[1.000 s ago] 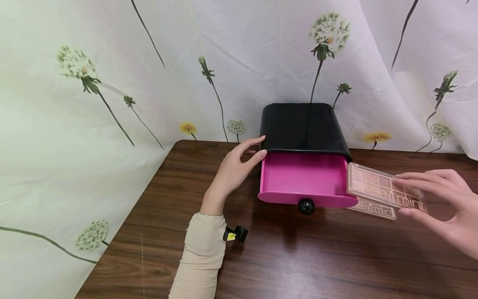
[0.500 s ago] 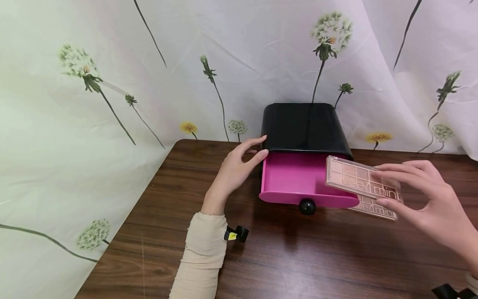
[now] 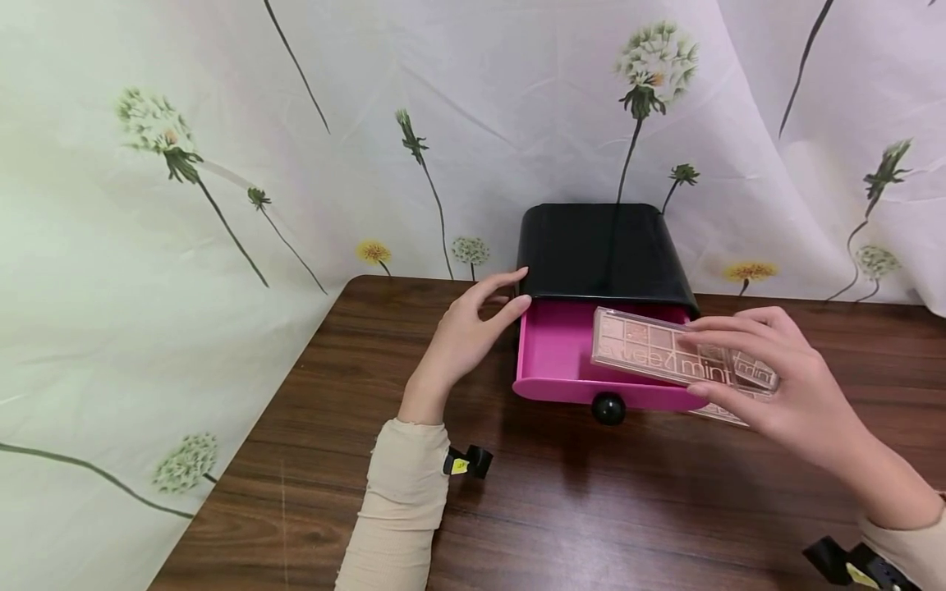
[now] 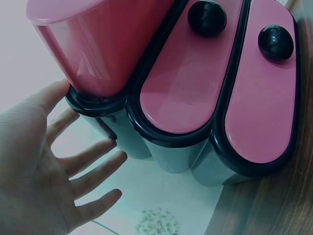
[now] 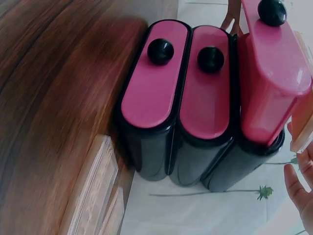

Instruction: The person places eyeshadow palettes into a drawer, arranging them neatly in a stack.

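My right hand (image 3: pixel 783 394) pinches a clear-cased eyeshadow palette (image 3: pixel 643 349) between thumb and fingers. The palette overlaps the right part of the pulled-out pink top drawer (image 3: pixel 557 345) in the head view. In the right wrist view its edge (image 5: pixel 304 120) shows at the far right, beside the drawer. My left hand (image 3: pixel 469 328) touches the left side of the black drawer cabinet (image 3: pixel 602 250) near its front rim, thumb and index fingertip against it. The left wrist view shows the fingers (image 4: pixel 98 181) spread, not curled round anything.
Below the pulled-out drawer, two more pink drawers (image 4: pixel 188 88) with round black knobs are pushed in. Further palettes (image 5: pixel 93 188) lie on the wooden table (image 3: pixel 576 509) right of the cabinet. A dandelion-print cloth (image 3: pixel 473 164) hangs close behind.
My right hand has moved left, carrying the palette from beside the drawer to over it. My left hand and the cabinet stay in place.
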Available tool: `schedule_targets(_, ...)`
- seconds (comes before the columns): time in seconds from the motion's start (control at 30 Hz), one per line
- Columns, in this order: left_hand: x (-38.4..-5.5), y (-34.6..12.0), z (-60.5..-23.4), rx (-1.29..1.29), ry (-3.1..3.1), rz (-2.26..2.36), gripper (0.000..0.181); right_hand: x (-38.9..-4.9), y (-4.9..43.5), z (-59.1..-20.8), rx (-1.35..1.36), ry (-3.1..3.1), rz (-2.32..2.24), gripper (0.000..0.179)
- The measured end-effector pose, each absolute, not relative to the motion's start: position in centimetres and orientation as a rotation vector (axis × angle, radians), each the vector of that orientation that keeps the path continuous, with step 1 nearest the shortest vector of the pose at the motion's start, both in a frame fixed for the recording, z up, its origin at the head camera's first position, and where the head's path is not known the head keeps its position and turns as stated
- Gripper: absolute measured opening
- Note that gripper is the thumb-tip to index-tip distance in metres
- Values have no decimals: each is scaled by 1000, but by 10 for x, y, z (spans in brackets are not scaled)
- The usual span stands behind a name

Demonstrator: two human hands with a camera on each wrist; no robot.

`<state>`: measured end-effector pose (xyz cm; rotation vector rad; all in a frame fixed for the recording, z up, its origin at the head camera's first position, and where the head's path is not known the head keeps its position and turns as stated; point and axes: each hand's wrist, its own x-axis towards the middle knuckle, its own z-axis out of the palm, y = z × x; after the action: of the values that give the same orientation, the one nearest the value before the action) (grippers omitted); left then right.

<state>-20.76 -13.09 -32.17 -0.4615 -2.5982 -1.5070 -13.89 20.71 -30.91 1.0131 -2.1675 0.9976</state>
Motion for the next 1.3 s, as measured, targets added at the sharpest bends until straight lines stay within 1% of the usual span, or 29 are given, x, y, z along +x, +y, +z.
schedule_targets(0.13, -207, -131, -321, -454, -2600, -1507, 44, -144, 201, -311, 1024, -2180, 988, 45)
schedule_targets(0.27, -208, -131, -322, -449, -2601, -1505, 45, -147, 192, -311, 1023, -2205, 976, 54)
schedule_targets(0.33, -208, -131, -322, -449, -2602, -1502, 45, -147, 188, -310, 1016, -2230, 959, 55)
schedule_targets(0.77, -208, -130, -322, -463, -2582, -1508, 45, -150, 171, -300, 874, -2471, 854, 37)
schedule_targets(1.3, -208, -129, -322, -456, -2586, -1510, 45, -152, 170, -294, 867, -2547, 831, 37)
